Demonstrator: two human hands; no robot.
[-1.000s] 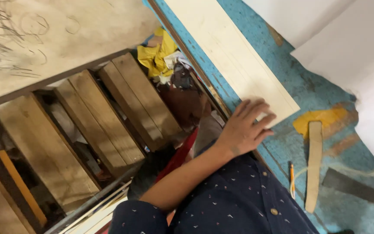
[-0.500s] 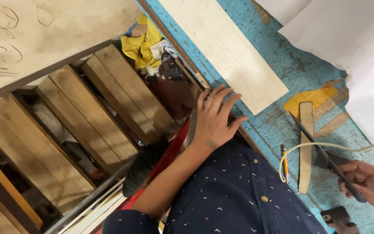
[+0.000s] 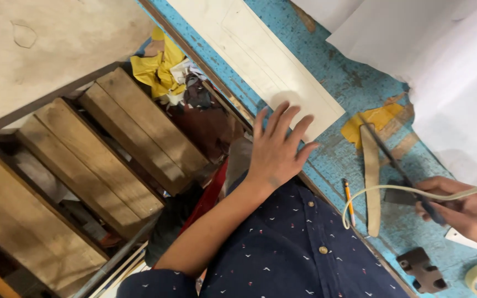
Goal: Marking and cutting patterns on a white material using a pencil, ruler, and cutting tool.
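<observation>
From the head camera, your left hand (image 3: 278, 148) lies flat with its 5 fingers spread, palm down, on the near end of a pale wooden board (image 3: 260, 55). That board runs from 11 o'clock down toward the middle of the view, lying on a worn blue worktable (image 3: 354, 88). Your fingertips rest on the board's end and your wrist hangs over the table's near edge.

At 4 o'clock, your right hand (image 3: 465, 209) is closed around the dark handle of a thin, dark-bladed tool (image 3: 387, 149), fingers wrapped together; the blade points up toward 12 o'clock, over a yellow patch (image 3: 374, 118) on the tabletop. You cannot tell exactly what kind of tool it is. A cream cable (image 3: 382, 193) loops from that hand across the table toward your shirt.

Just beside the blade lies a narrow wooden strip (image 3: 371, 182), and to its left a pencil (image 3: 349, 201) rests near the table edge. A small dark block (image 3: 422, 269) sits at 5 o'clock. White sheeting (image 3: 443, 60) covers the table at 2 o'clock.

Below the table, at 9 o'clock, stand thick timber planks (image 3: 122, 143), with yellow cloth (image 3: 158, 69) bunched at 11 o'clock. Your dark patterned shirt (image 3: 299, 254) fills 6 o'clock.
</observation>
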